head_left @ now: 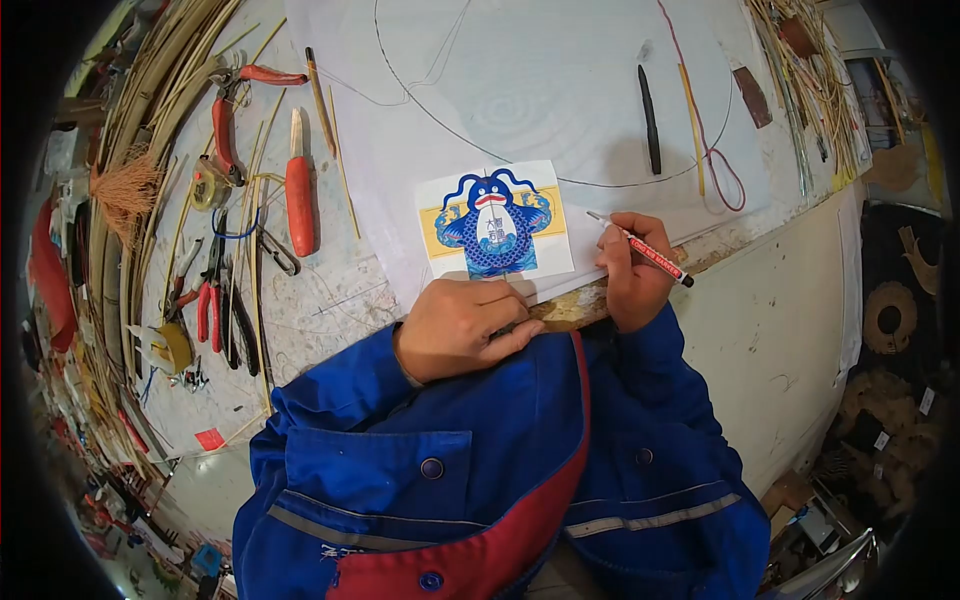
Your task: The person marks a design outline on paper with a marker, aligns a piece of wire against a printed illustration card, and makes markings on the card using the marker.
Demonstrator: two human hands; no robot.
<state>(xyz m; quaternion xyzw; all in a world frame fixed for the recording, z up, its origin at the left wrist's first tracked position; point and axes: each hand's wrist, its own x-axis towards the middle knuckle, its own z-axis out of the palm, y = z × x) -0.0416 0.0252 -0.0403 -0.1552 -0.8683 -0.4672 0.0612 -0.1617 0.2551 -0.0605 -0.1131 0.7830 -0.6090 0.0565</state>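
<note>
My right hand (638, 268) pinches a red and white marker (650, 252) lettered "LONG NIB MARKER", its pale tip pointing up and left. Just left of that tip lies a printed picture (505, 255) of a blue fish figure with a red mouth and Chinese characters on its belly. My left hand (465, 325) rests at the picture's lower edge, fingers loosely curled in and thumb toward the right; nothing shows in it. Under the picture spreads a large pale sheet (375, 185).
On the left lie red-handled pliers (224, 130), a red-handled knife (299, 200), more hand tools and bamboo strips (150, 80). A black pen (649, 120), a red cord (725, 185) and a thin curved line or wire are beyond my right hand. The worktable edge (720, 240) runs before me.
</note>
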